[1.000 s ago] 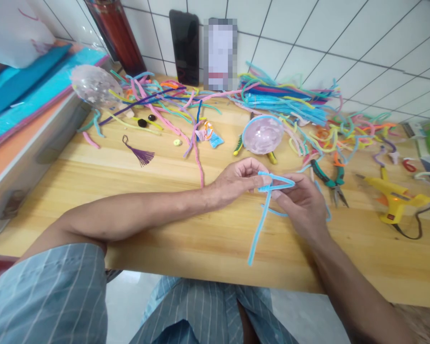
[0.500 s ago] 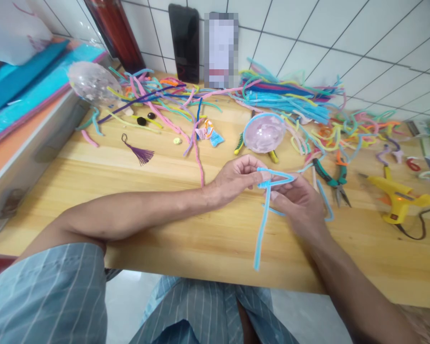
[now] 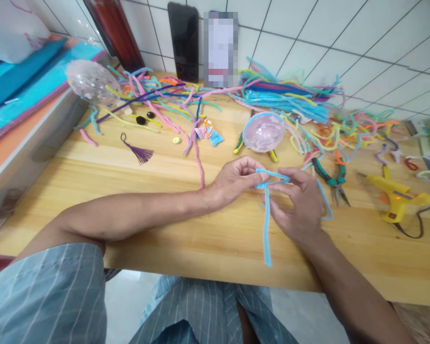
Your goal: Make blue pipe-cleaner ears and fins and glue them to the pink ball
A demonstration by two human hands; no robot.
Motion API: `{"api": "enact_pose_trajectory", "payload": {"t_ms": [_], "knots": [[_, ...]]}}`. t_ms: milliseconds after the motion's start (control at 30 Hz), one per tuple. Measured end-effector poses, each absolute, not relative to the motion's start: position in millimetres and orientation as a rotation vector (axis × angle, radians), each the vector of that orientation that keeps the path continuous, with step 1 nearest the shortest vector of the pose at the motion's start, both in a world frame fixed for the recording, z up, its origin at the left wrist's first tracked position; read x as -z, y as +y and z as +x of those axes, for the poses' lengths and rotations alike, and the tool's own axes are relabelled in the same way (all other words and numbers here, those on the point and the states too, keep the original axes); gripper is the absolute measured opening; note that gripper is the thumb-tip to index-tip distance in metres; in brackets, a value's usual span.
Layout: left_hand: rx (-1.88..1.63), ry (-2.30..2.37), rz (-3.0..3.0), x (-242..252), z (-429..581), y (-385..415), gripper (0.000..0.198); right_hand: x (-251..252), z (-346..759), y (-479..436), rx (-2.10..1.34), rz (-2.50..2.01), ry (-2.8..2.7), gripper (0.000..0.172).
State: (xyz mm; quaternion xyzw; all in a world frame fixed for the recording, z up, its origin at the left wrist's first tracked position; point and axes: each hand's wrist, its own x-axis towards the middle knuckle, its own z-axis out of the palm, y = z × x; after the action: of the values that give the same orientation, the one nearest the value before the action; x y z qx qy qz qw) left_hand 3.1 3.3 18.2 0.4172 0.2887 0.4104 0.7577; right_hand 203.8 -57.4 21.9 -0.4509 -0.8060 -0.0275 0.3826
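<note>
My left hand (image 3: 241,177) is closed, its thumb and fingers pinching a light blue pipe cleaner (image 3: 267,229). The pipe cleaner is bent into a narrow pointed loop that sticks out to the right, and one straight end hangs down over the table. My right hand (image 3: 299,203) is at the loop's pointed end with its thumb and fingers apart; the fingertips are close to the loop, and whether they touch it I cannot tell. Just right of this hand, another bent light blue pipe cleaner (image 3: 327,210) lies on the wood, partly hidden.
Behind my hands sits a clear plastic dome (image 3: 264,134) with a blue rim. Pliers (image 3: 333,179) and a yellow glue gun (image 3: 394,196) lie to the right. Bundled pipe cleaners (image 3: 286,102) line the wall, near a phone (image 3: 184,43). A purple tassel (image 3: 139,152) lies left.
The fingers of my right hand have loosened from the loop's tip and spread apart. The hanging end has swung to nearly vertical. My left hand keeps its pinch.
</note>
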Motion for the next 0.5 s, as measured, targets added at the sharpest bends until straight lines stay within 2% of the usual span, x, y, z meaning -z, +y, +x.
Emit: {"api": "enact_pose_trajectory", "payload": {"t_ms": [67, 200, 333, 500], "knots": [[-0.881, 0.615, 0.906, -17, 4, 2, 0.061, -20, 204, -57, 0.093, -1.122, -2.05, 0.022], [-0.843, 0.573, 0.893, -13, 6, 3, 0.063, -20, 205, -55, 0.055, -1.139, -2.012, 0.016], [-0.811, 0.525, 0.867, -8, 7, 6, 0.06, -21, 205, -54, -0.145, -1.201, -1.909, 0.009], [-0.803, 0.572, 0.877, -6, 5, 7, 0.052, -21, 211, -51, -0.364, -1.213, -1.818, 0.009]]}}
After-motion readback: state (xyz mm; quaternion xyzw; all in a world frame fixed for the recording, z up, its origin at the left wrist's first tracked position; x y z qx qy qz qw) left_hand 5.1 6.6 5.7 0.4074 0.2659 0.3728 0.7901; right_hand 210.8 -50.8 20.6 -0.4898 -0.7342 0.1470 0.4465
